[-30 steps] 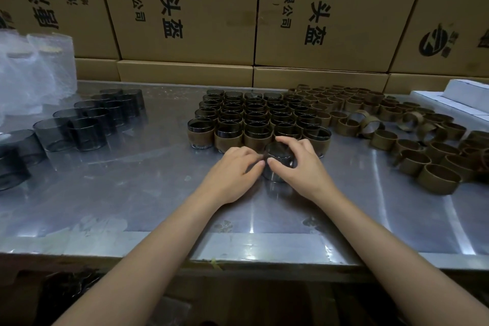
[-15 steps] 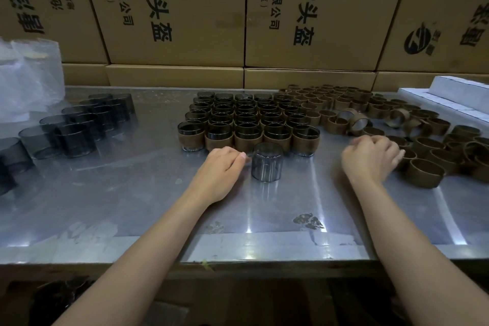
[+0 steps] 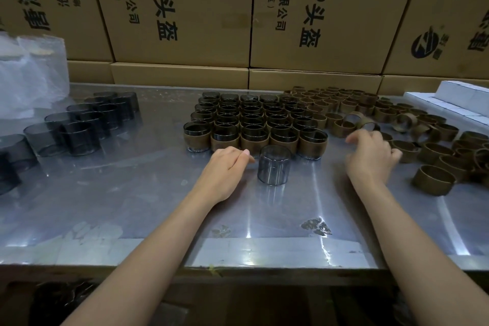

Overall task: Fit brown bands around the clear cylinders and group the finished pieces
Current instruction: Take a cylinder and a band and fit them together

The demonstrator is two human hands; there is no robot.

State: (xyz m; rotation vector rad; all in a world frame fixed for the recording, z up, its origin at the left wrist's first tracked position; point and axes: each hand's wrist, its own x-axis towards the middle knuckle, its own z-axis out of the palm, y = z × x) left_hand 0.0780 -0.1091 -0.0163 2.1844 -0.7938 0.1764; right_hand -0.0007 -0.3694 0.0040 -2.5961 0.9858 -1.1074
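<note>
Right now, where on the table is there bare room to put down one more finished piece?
Bare metal lies in front of the banded block, around the lone cylinder, and between that block and the unbanded cylinders at left. Right of the right hand, loose bands crowd the table.

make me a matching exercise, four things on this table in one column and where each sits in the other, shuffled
Things:
1. bare cylinder
2. loose brown bands
3. banded cylinders
4. unbanded cylinders

Places:
A. packed rows at the table's centre
B. standing alone beside the left hand
C. grouped at the left
D. spread over the right, where the right hand hovers

Pairs: 1-B, 2-D, 3-A, 4-C
</note>
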